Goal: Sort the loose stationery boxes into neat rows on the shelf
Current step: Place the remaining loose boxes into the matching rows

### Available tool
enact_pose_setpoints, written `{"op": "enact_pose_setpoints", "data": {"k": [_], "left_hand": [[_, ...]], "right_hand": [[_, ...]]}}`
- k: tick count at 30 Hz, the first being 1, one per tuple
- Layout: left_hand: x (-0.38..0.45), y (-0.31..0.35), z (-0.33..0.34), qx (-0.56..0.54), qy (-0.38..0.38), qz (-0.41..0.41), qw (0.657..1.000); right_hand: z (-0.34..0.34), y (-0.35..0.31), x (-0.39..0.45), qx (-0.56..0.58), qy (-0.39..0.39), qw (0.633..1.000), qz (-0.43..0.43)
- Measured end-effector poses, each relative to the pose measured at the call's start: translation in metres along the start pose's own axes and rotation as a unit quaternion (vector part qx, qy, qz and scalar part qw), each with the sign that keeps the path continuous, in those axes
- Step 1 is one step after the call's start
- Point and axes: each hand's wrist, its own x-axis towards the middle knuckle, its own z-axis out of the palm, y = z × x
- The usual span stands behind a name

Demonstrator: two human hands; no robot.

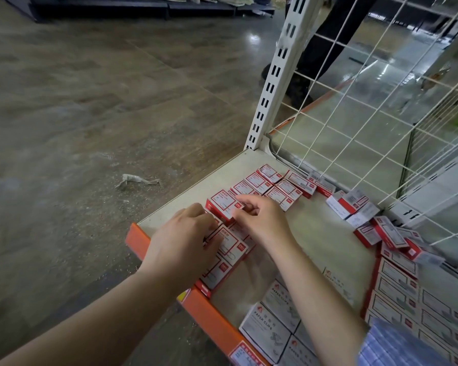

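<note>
The right hand (259,220) pinches a red box (224,206) and the left hand (185,233) presses, fingers bent, on boxes beside it, near the shelf (323,233) front edge. Row-building step; next, I judge, push this box flush.

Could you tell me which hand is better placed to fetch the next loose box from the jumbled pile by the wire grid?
The right hand, probably. The jumbled pile lies on its side of the shelf, so the reach is uncrossed. The left hand rests on the front row at the shelf's left edge, farther away.
</note>
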Motion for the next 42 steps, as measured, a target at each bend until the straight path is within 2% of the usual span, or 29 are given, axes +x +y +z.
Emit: {"op": "enact_pose_setpoints", "data": {"k": [26,30,38,42], "left_hand": [[0.001,-0.003,0.003,-0.011,0.006,0.003,1.000],[0.001,0.001,-0.001,-0.004,-0.003,0.002,1.000],[-0.003,0.029,0.008,0.018,0.008,0.062,0.998],[0.000,0.051,0.016,0.048,-0.016,0.083,0.995]], "right_hand": [[0.000,0.001,0.006,-0.010,-0.042,0.999,-0.020],[-0.006,0.008,0.005,-0.007,-0.011,1.000,-0.015],[-0.039,0.034,-0.013,-0.002,0.037,0.998,0.042],[-0.062,0.051,-0.029,-0.003,0.058,0.996,0.062]]}}
